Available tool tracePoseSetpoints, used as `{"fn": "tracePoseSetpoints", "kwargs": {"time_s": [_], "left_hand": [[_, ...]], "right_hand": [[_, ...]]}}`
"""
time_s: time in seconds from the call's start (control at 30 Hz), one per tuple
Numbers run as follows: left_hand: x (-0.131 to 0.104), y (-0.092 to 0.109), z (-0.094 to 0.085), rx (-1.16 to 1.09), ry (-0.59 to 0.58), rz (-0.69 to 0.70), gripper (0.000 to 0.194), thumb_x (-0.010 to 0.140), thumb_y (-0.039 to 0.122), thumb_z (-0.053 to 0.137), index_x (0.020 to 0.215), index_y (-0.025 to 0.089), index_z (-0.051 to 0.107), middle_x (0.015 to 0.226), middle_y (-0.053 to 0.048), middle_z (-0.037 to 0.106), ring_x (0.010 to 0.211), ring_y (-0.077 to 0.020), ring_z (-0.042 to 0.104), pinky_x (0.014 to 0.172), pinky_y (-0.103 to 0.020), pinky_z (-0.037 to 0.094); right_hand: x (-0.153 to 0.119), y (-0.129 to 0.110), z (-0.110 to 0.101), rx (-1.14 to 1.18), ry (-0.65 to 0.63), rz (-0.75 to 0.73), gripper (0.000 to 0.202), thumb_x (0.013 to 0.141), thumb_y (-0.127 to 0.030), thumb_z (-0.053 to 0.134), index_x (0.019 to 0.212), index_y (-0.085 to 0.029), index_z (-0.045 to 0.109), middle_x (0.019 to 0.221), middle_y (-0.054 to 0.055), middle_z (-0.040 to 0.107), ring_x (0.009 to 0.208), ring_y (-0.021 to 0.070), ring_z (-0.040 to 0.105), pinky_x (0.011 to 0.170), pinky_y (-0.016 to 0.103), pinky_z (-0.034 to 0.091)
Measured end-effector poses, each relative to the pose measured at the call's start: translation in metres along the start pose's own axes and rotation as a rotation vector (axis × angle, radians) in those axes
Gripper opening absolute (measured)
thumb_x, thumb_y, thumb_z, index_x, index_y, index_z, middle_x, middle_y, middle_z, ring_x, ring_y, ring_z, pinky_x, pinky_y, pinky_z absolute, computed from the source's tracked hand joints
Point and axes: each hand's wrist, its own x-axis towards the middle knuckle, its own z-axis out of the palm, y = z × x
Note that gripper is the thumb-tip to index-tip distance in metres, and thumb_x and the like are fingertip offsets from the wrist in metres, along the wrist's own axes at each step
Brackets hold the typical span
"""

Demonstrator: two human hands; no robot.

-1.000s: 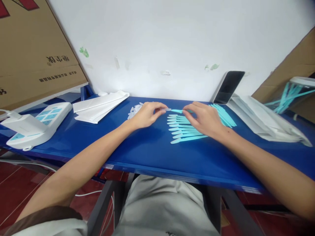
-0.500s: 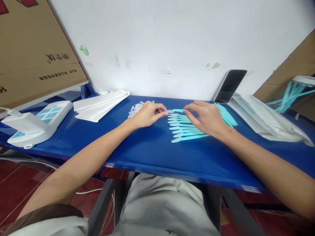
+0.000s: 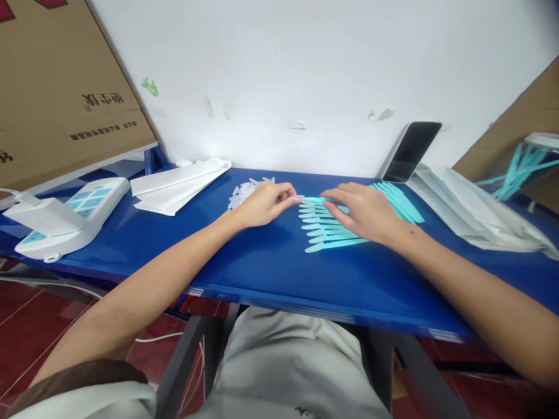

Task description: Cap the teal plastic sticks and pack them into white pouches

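Between the thumb and forefinger of my left hand (image 3: 265, 203) is a small translucent white cap (image 3: 300, 198). My right hand (image 3: 367, 210) pinches a slim turquoise stick (image 3: 313, 199), whose left end meets the cap; how far it sits inside, I cannot tell. Just below lies a row of similar turquoise sticks with whitish tips (image 3: 321, 237), side by side and partly under my right hand. Behind my left hand is a loose pile of translucent caps (image 3: 250, 187). Beyond my right wrist, several more turquoise sticks (image 3: 399, 203) lie bunched together.
On the blue table (image 3: 262, 262), a power strip (image 3: 98, 201) with a white charger (image 3: 48, 215) and folded white paper (image 3: 181, 183) lie left. A phone (image 3: 413, 152) leans on the wall at right, near plastic bags (image 3: 476, 215) and a clear container of sticks (image 3: 519, 166).
My right hand has shifted slightly left along with the turquoise stick, closing the gap to the cap. My left hand has stayed nearly still, holding the cap.
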Motion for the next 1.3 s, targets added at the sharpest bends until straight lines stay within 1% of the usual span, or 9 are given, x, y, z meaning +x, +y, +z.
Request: {"fn": "tracePoseSetpoints", "kwargs": {"time_s": [0.1,0.23,0.4,0.57,0.67,0.8,1.07,1.17,1.3], "left_hand": [[-0.001,0.003,0.0,0.043,-0.04,0.011,0.037,0.11,0.049,0.044,0.093,0.019,0.057,0.068,0.003,0.056,0.059,-0.0141,0.05,0.063,-0.029,0.036],[0.001,0.005,-0.002,0.09,-0.071,0.04,0.042,0.112,0.046,0.037,0.079,0.021,0.044,0.07,0.001,0.051,0.062,-0.015,0.047,0.063,-0.03,0.034],[-0.001,0.01,0.0,0.187,0.015,0.126,0.043,0.113,0.048,0.032,0.079,0.022,0.041,0.074,-0.001,0.052,0.063,-0.0168,0.045,0.063,-0.032,0.033],[-0.004,0.018,0.008,0.228,0.086,0.259,0.045,0.114,0.05,0.022,0.081,0.023,0.038,0.073,-0.001,0.05,0.061,-0.0173,0.042,0.061,-0.032,0.033],[-0.006,0.023,0.012,0.201,0.117,0.279,0.044,0.114,0.048,0.023,0.081,0.023,0.036,0.07,0.0,0.047,0.058,-0.0166,0.04,0.059,-0.032,0.032],[-0.008,0.025,0.015,0.162,0.11,0.284,0.042,0.114,0.046,0.023,0.08,0.024,0.034,0.069,0.002,0.045,0.056,-0.0159,0.038,0.059,-0.031,0.032],[-0.01,0.019,0.02,0.164,0.081,0.351,0.039,0.114,0.045,0.026,0.081,0.024,0.033,0.069,0.003,0.042,0.055,-0.0154,0.035,0.057,-0.03,0.031],[-0.008,0.021,0.02,0.16,0.111,0.327,0.039,0.114,0.044,0.027,0.081,0.024,0.033,0.068,0.002,0.043,0.055,-0.0146,0.034,0.056,-0.03,0.031],[-0.002,0.028,0.012,0.142,0.15,0.259,0.04,0.113,0.044,0.036,0.079,0.023,0.037,0.067,0.003,0.045,0.055,-0.0131,0.037,0.057,-0.029,0.033]], "right_hand": [[-0.001,0.001,0.001,0.04,-0.022,-0.072,0.035,0.106,-0.031,0.047,0.126,-0.017,0.072,0.095,0.01,0.074,0.083,0.024,0.068,0.067,0.033,0.043],[-0.003,-0.001,0.001,0.055,-0.015,-0.123,0.037,0.11,-0.035,0.041,0.126,-0.018,0.07,0.088,0.007,0.069,0.071,0.0202,0.061,0.06,0.031,0.039],[-0.003,-0.007,-0.004,0.085,0.017,-0.142,0.042,0.111,-0.038,0.037,0.124,-0.017,0.071,0.082,0.006,0.063,0.067,0.0184,0.056,0.058,0.031,0.037],[-0.002,-0.016,-0.013,0.248,0.014,-0.167,0.041,0.111,-0.038,0.037,0.127,-0.019,0.07,0.08,0.005,0.062,0.069,0.0187,0.056,0.062,0.031,0.04],[-0.002,-0.019,-0.018,0.315,0.017,-0.146,0.038,0.111,-0.037,0.04,0.126,-0.02,0.071,0.079,0.004,0.061,0.068,0.0181,0.055,0.063,0.03,0.04],[-0.001,-0.018,-0.02,0.348,-0.009,-0.166,0.037,0.11,-0.037,0.043,0.121,-0.019,0.073,0.077,0.003,0.058,0.066,0.0179,0.053,0.063,0.031,0.039],[-0.005,-0.017,-0.013,0.295,-0.022,-0.238,0.036,0.111,-0.035,0.04,0.111,-0.018,0.071,0.075,0.002,0.055,0.063,0.016,0.047,0.06,0.029,0.034],[-0.004,-0.016,-0.009,0.28,-0.001,-0.231,0.037,0.112,-0.036,0.038,0.115,-0.018,0.07,0.077,0.003,0.056,0.064,0.0161,0.047,0.06,0.029,0.034],[0.0,-0.015,-0.006,0.248,0.05,-0.143,0.04,0.112,-0.041,0.036,0.119,-0.023,0.07,0.081,0.004,0.06,0.068,0.0173,0.052,0.06,0.03,0.035]]}}
